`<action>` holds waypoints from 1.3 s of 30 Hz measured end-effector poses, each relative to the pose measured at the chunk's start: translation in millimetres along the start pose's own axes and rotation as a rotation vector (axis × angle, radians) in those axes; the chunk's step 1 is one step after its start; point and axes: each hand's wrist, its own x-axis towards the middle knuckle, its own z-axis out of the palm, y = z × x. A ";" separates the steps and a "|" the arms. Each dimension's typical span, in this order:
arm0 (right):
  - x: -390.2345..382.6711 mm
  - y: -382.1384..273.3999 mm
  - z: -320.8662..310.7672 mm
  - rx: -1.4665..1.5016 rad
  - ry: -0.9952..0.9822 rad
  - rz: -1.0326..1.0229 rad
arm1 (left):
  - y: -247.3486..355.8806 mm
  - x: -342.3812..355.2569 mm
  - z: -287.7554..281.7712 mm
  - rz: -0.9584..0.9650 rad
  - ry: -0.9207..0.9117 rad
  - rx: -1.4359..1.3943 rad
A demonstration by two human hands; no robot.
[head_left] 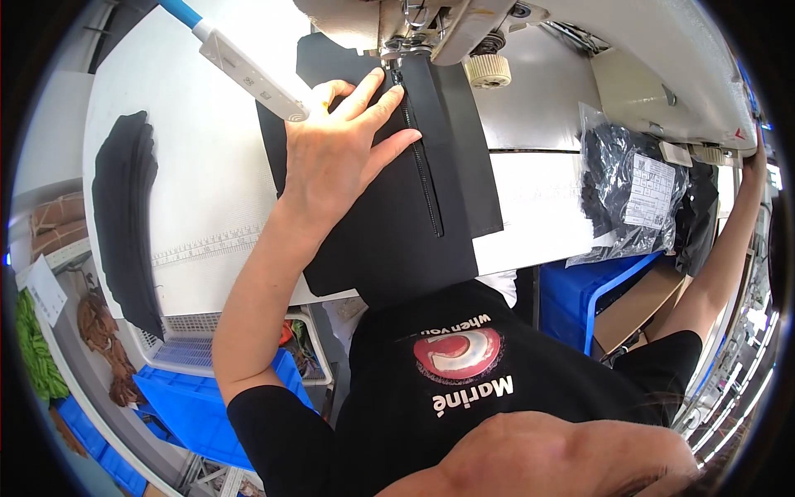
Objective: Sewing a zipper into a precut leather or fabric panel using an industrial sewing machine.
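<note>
A black fabric piece with a zipper set into it lies flat on the white table. Its far end is under the needle area of a sewing machine. My left hand rests on the fabric with spread fingers, the fingertips beside the zipper's far end, close to the presser foot. Stretched out to the far right, my right arm reaches the machine's right end, where my right hand shows only as a sliver. Its fingers are hidden behind the machine.
A stack of black fabric pieces lies at the left table edge. At the right sits a clear plastic bag of dark items. A white device on a blue cable hangs above my left hand. Blue crates stand below.
</note>
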 end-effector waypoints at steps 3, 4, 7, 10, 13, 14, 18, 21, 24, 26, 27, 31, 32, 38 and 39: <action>-15.5 3.0 4.2 0.034 0.015 -0.024 | -3.3 1.8 1.1 0.037 0.020 -0.001; -21.0 4.2 5.6 0.041 -0.034 -0.071 | -4.0 2.3 1.2 0.041 0.023 0.001; -33.6 7.4 9.1 0.034 0.016 -0.095 | -4.4 2.1 0.3 0.045 0.020 -0.005; -35.5 10.6 8.4 0.064 0.018 -0.145 | -4.9 1.6 -0.9 0.043 0.003 -0.016; -25.2 10.0 3.9 0.076 0.001 -0.120 | -5.5 2.0 -0.8 0.063 0.005 0.002; -19.5 8.3 2.3 0.061 -0.017 -0.108 | -5.4 2.3 -0.7 0.066 0.008 0.006; 3.2 0.1 -2.4 -0.042 0.016 0.022 | -4.8 0.6 -1.7 0.037 -0.006 0.008; 10.1 0.8 -5.3 -0.044 0.019 0.034 | -4.2 0.8 -0.9 0.047 0.003 0.015; 1.3 8.8 -5.4 0.000 0.013 -0.072 | -1.8 -0.8 -0.3 -0.047 -0.050 -0.056; -10.1 12.5 -3.0 0.026 -0.025 -0.095 | -1.5 -0.7 0.0 -0.048 -0.053 -0.054; -15.8 13.0 -1.3 0.036 -0.007 -0.104 | -1.7 -0.4 0.2 -0.048 -0.054 -0.052; -22.1 12.8 -0.7 0.071 0.001 -0.141 | -3.9 1.0 -0.1 0.038 -0.008 0.033; -16.9 15.7 -4.1 0.067 -0.011 -0.160 | -4.0 1.1 0.0 0.037 -0.009 0.028; 25.1 55.9 -28.6 0.254 -0.009 -0.292 | -4.9 0.8 -1.4 0.054 -0.019 0.023; 14.9 59.9 -26.3 0.417 0.042 -0.370 | -4.8 1.1 -1.1 0.041 -0.014 0.015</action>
